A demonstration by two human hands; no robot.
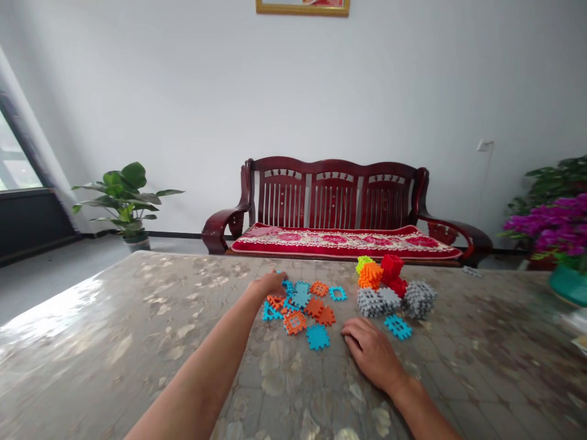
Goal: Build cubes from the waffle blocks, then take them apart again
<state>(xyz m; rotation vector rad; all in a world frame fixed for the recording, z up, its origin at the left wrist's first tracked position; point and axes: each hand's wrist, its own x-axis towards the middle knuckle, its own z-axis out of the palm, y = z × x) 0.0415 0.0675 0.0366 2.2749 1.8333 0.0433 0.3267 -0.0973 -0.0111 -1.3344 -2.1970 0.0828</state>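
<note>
Blue and orange notched plastic pieces lie loosely spread on the table, among them an orange window-shaped piece (294,322) and a solid blue square (317,337). My left hand (270,284) reaches to the far left edge of this spread, its fingers at a blue piece (287,287); whether it grips anything is hidden. Resting on the table right of the solid blue square, my right hand (370,351) has its fingers curled together, and what they may hold cannot be seen. A blue window-shaped piece (398,327) lies beyond its right side.
Stacked grey pieces (420,299), orange pieces (370,275), red pieces (392,269) and yellow-green pieces (364,263) stand at the back right of the patterned table (183,360). Purple flowers in a teal pot (568,283) are at the far right. A wooden bench (334,189) stands behind.
</note>
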